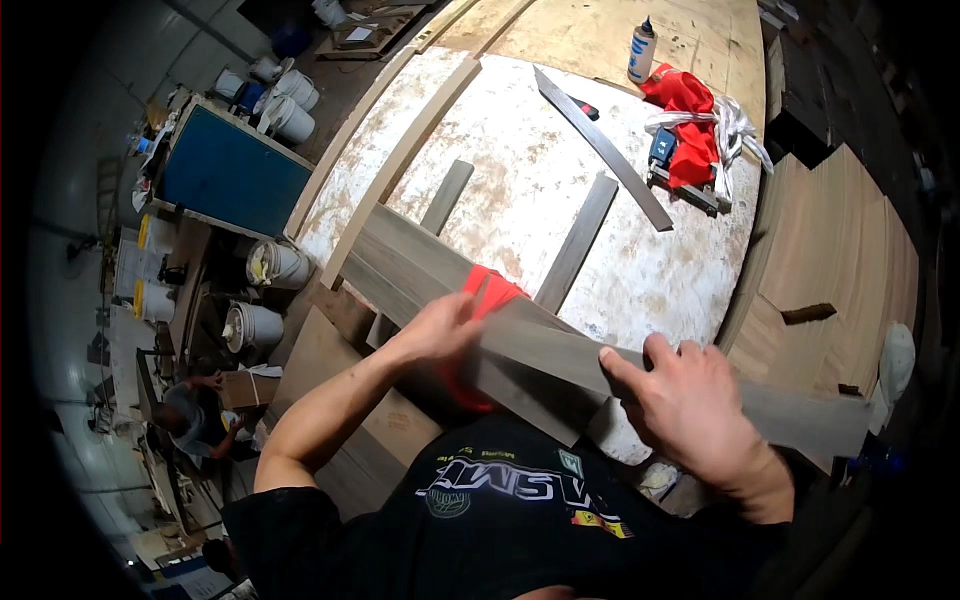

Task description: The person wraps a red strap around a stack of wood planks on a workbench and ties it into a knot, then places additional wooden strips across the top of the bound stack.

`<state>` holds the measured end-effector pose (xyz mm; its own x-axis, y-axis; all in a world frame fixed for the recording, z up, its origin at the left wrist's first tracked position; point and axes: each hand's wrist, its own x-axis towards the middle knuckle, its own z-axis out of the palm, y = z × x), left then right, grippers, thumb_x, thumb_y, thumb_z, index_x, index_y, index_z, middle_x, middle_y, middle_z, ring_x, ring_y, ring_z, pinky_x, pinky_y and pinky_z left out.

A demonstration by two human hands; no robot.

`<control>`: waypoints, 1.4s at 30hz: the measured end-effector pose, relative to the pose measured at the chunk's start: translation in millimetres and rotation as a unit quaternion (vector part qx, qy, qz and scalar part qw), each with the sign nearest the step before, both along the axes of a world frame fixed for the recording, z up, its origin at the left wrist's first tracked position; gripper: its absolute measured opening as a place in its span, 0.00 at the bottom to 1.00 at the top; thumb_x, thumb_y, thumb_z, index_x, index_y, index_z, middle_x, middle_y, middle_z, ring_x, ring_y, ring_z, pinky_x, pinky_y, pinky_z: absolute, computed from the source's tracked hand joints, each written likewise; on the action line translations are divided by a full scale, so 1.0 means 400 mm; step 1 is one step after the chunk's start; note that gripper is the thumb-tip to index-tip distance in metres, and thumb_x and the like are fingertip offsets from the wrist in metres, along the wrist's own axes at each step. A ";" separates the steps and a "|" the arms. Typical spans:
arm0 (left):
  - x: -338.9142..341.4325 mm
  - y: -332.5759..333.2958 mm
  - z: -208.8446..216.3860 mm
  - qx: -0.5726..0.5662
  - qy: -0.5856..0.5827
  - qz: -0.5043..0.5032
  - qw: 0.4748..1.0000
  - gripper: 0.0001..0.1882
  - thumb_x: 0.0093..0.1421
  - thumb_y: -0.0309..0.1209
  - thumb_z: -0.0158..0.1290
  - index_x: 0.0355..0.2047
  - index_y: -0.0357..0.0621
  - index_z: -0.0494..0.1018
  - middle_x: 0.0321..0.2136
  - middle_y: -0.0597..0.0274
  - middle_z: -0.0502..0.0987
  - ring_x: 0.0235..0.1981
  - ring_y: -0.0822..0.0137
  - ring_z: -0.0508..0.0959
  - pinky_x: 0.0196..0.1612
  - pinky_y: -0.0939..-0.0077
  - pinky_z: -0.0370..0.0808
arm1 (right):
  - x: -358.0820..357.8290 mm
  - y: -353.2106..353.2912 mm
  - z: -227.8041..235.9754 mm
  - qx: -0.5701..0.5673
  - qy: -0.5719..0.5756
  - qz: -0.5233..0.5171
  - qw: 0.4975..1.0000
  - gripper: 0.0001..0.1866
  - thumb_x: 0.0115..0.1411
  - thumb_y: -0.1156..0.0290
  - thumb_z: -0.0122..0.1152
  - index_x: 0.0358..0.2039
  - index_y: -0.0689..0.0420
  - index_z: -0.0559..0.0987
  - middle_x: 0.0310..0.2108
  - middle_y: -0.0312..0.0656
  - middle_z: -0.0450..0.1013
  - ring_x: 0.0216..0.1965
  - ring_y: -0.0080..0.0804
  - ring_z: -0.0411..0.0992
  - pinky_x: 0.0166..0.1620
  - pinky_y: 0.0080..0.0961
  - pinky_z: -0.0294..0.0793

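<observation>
My left hand (440, 330) is closed around a red cloth (492, 290) near the middle of the view; its fingertips are smeared by motion. The cloth shows above the hand and again below it, against the grey-brown wood. My right hand (690, 400) grips the upper edge of a long grey board (800, 412), thumb toward me. This board slants from beside my left hand to the far right. Under and beyond it, another grey wooden piece (400, 245) reaches toward the left edge of the table. The lower part of the held board is partly hidden by my right hand.
The white stained tabletop (480, 130) carries loose grey strips (578, 240), a dark metal-like strip (610, 150), a glue bottle (642, 50), red fabric (685, 115) and a nail gun (690, 190). Boards (840, 260) are stacked right. Buckets (278, 265) and a person (195, 415) are left.
</observation>
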<state>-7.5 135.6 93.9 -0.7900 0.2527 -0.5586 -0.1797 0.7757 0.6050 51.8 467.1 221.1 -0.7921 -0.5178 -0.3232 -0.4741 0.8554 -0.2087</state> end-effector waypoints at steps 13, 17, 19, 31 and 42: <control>0.024 -0.020 -0.050 0.076 0.018 0.062 0.995 0.16 0.63 0.37 0.60 0.40 0.35 0.74 0.30 0.59 0.77 0.33 0.70 0.75 0.38 0.72 0.73 | 0.018 -0.017 -0.020 -0.012 -0.011 -0.011 1.000 0.27 0.56 0.64 0.65 0.58 0.40 0.74 0.38 0.43 0.71 0.34 0.43 0.75 0.36 0.40 0.75; 0.016 -0.008 -0.052 0.080 0.021 0.094 0.992 0.12 0.65 0.34 0.59 0.40 0.36 0.75 0.27 0.66 0.76 0.30 0.76 0.72 0.35 0.77 0.72 | 0.105 0.018 -0.167 -0.105 -0.001 -0.076 0.992 0.30 0.54 0.60 0.69 0.59 0.36 0.74 0.38 0.43 0.70 0.34 0.44 0.75 0.37 0.40 0.76; 0.014 0.001 -0.051 0.089 0.026 0.087 0.992 0.12 0.65 0.34 0.58 0.40 0.36 0.75 0.27 0.66 0.76 0.29 0.76 0.72 0.34 0.77 0.72 | 0.166 0.017 -0.246 -0.154 0.010 -0.117 0.981 0.32 0.51 0.60 0.71 0.59 0.36 0.75 0.40 0.44 0.71 0.34 0.45 0.76 0.37 0.38 0.77; 0.012 0.015 -0.010 0.103 -0.064 0.129 0.984 0.08 0.63 0.31 0.57 0.34 0.39 0.74 0.26 0.68 0.75 0.26 0.78 0.71 0.29 0.79 0.70 | 0.124 0.014 -0.089 -0.066 -0.007 -0.061 0.996 0.30 0.53 0.62 0.68 0.59 0.39 0.74 0.38 0.43 0.70 0.33 0.42 0.76 0.35 0.37 0.76; 0.047 0.001 -0.001 -0.029 0.168 0.023 0.985 0.09 0.62 0.30 0.57 0.34 0.35 0.75 0.25 0.53 0.78 0.28 0.64 0.79 0.35 0.69 0.76 | 0.075 -0.026 -0.098 -0.053 -0.001 -0.047 0.997 0.30 0.55 0.62 0.67 0.60 0.40 0.73 0.41 0.44 0.71 0.35 0.43 0.76 0.37 0.38 0.76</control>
